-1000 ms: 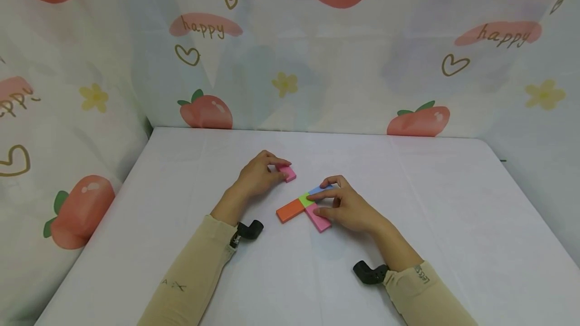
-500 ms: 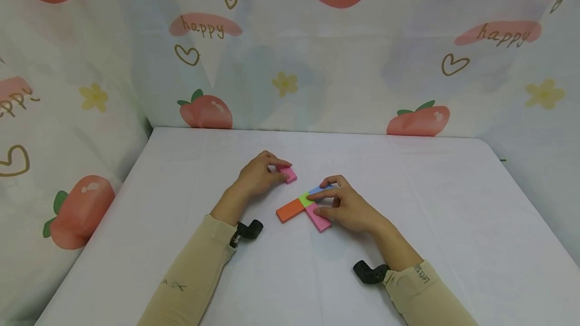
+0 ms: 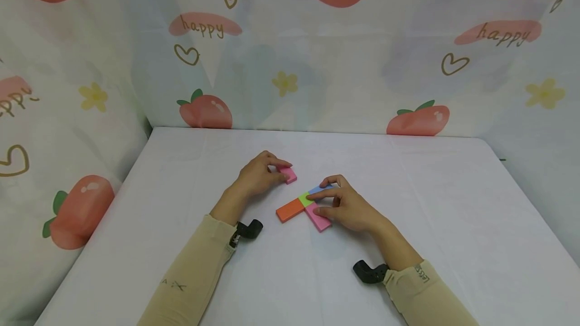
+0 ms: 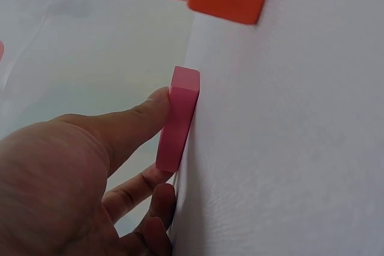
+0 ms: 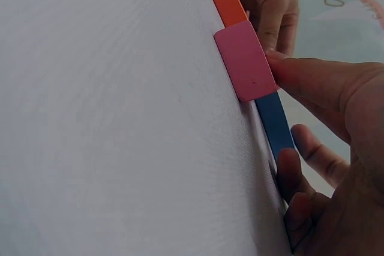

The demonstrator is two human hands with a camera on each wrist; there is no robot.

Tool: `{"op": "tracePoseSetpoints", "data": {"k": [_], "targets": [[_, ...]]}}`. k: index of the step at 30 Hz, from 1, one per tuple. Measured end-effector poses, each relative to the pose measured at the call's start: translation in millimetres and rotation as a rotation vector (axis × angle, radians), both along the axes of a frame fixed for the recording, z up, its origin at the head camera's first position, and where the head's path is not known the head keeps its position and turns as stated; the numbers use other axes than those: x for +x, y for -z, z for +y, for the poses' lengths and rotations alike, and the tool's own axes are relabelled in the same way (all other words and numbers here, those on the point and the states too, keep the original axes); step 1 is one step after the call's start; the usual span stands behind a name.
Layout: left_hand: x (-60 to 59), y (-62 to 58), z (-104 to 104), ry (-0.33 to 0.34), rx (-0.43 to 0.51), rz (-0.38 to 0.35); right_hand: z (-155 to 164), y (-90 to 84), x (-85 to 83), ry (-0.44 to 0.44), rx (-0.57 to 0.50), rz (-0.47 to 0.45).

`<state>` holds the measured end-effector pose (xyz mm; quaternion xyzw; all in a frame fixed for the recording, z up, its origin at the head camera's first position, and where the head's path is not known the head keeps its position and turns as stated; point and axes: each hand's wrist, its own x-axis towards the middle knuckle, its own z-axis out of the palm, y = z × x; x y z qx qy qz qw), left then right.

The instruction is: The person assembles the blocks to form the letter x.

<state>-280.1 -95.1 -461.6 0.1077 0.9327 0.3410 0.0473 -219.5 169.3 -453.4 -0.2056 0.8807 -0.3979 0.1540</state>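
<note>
My left hand (image 3: 260, 174) pinches a flat pink block (image 3: 289, 176) between thumb and fingers; in the left wrist view that pink block (image 4: 179, 121) lies low against the white cloth. Close by, an orange block (image 3: 290, 211), a small green block (image 3: 303, 199) and a blue block (image 3: 315, 190) form a row. A second pink block (image 3: 319, 220) branches off from the green one towards me. My right hand (image 3: 353, 208) rests over this group: thumb on the second pink block, a finger on the green, another at the blue, partly hiding it.
A white cloth covers the table (image 3: 272, 275). Printed fabric (image 3: 335, 64) hangs behind it and along the left and right sides. A black wrist camera (image 3: 249, 229) sits on the left wrist and another black wrist camera (image 3: 370, 272) on the right.
Over the last second the pink block at my left fingers has shifted very slightly towards me. Both hands and the other blocks have stayed in place.
</note>
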Motion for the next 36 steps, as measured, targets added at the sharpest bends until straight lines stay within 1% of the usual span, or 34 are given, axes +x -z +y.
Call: {"op": "tracePoseSetpoints", "data": {"k": [15,25,36], "targets": [[1.5,-1.0,1.7,0.005,0.008,-0.003,1.6,2.9,-0.9,-0.002,-0.007,0.001],[1.2,-0.3,3.2,0.011,0.025,0.016,0.8,2.5,-0.7,-0.002,0.004,0.003],[0.1,-1.4,3.5,0.037,0.036,0.016,0.6,0.7,-0.7,-0.004,0.007,0.007]]}}
